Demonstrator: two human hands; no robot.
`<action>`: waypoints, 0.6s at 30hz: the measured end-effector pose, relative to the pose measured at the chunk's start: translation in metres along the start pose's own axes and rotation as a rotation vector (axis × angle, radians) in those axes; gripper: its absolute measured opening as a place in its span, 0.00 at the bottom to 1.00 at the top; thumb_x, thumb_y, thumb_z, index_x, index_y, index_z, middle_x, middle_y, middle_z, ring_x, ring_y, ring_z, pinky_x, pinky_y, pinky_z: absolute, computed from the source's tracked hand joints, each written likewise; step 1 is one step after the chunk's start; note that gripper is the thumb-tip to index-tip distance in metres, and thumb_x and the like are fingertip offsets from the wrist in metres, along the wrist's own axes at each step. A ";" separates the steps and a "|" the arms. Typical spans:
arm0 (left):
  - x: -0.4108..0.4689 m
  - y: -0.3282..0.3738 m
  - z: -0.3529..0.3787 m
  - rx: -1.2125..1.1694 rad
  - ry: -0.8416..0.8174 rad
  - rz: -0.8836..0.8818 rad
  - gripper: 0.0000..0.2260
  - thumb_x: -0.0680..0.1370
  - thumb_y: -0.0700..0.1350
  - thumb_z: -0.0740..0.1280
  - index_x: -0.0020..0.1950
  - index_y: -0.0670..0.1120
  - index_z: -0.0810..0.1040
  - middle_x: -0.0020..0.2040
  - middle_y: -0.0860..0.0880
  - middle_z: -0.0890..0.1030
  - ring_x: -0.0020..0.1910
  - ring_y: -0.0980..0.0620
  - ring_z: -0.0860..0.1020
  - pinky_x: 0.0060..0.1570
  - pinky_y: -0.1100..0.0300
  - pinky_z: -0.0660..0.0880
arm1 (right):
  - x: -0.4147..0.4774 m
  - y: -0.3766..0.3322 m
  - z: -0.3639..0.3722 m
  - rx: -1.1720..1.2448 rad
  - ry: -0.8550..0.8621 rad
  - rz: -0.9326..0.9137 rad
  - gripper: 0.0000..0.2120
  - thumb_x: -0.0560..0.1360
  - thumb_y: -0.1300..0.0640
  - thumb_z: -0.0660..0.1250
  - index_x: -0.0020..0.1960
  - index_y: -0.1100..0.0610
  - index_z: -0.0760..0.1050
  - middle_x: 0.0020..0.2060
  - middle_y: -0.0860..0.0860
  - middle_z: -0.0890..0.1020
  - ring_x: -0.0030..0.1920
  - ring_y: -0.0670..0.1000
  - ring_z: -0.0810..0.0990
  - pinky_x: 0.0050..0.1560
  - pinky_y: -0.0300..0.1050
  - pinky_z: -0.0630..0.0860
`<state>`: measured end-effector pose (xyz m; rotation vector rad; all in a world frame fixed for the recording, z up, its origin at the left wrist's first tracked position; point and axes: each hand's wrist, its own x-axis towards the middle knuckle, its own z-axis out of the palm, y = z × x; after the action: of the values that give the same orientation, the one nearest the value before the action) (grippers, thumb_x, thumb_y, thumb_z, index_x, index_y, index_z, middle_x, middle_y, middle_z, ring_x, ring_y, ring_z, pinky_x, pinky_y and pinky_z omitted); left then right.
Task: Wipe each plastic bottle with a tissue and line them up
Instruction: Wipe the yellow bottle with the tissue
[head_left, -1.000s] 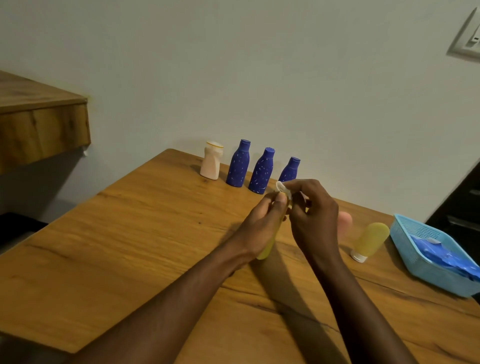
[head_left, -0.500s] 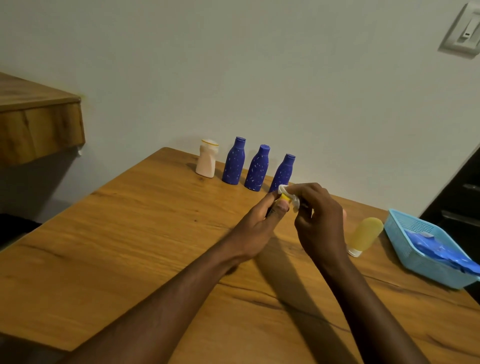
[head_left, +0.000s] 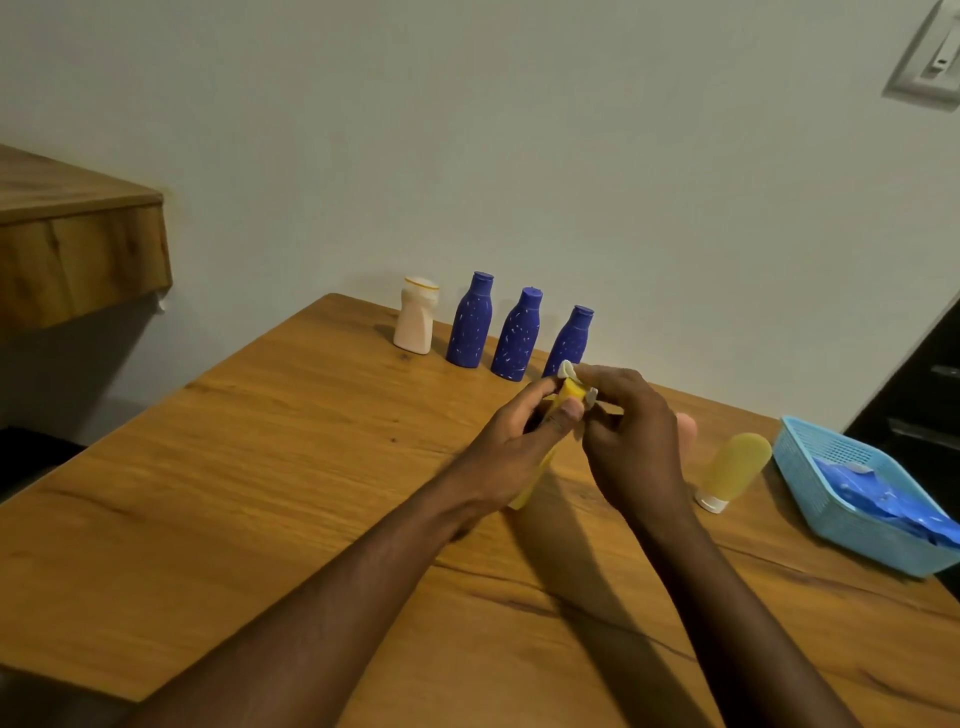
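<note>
While gripping the bottle (head_left: 570, 391) in left fingers (head_left: 570, 411) above the tabletop (head_left: 260, 467), tilts its long axis up toward the far edge. Pinches tissue (head_left: 567, 370) on its top end with right fingers (head_left: 605, 379), set to wipe down that axis.

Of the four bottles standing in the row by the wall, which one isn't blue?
The cream bottle at the row's left end. It is pale and squat, while the three blue bottles to its right are dark with white flecks.

Only one view is given: the counter (head_left: 249, 493) is seen from head height, close up, looking forward and down toward the wall (head_left: 571, 156).
</note>
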<state>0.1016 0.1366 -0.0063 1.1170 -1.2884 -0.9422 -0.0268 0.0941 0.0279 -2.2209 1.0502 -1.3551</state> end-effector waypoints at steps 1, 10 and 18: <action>0.001 -0.002 -0.001 -0.019 0.008 -0.005 0.27 0.80 0.64 0.65 0.77 0.60 0.67 0.72 0.58 0.74 0.71 0.58 0.71 0.69 0.54 0.71 | -0.005 -0.001 0.003 0.029 0.012 0.024 0.17 0.77 0.65 0.69 0.63 0.52 0.80 0.58 0.45 0.81 0.58 0.43 0.79 0.55 0.44 0.81; 0.007 -0.011 -0.009 -0.166 0.097 0.007 0.32 0.72 0.53 0.80 0.72 0.61 0.71 0.67 0.50 0.80 0.67 0.50 0.78 0.65 0.42 0.78 | -0.041 -0.012 0.008 0.348 0.121 0.219 0.19 0.79 0.65 0.67 0.68 0.54 0.77 0.63 0.44 0.81 0.63 0.41 0.78 0.59 0.43 0.80; 0.005 -0.012 -0.003 0.021 0.182 0.090 0.33 0.72 0.48 0.80 0.71 0.64 0.68 0.70 0.52 0.76 0.68 0.53 0.76 0.61 0.53 0.80 | -0.030 -0.012 -0.008 0.101 0.085 -0.042 0.24 0.73 0.75 0.63 0.60 0.52 0.81 0.54 0.42 0.81 0.57 0.41 0.78 0.54 0.39 0.78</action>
<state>0.1061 0.1293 -0.0169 1.1250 -1.1916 -0.7439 -0.0371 0.1245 0.0206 -2.1400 0.9461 -1.4979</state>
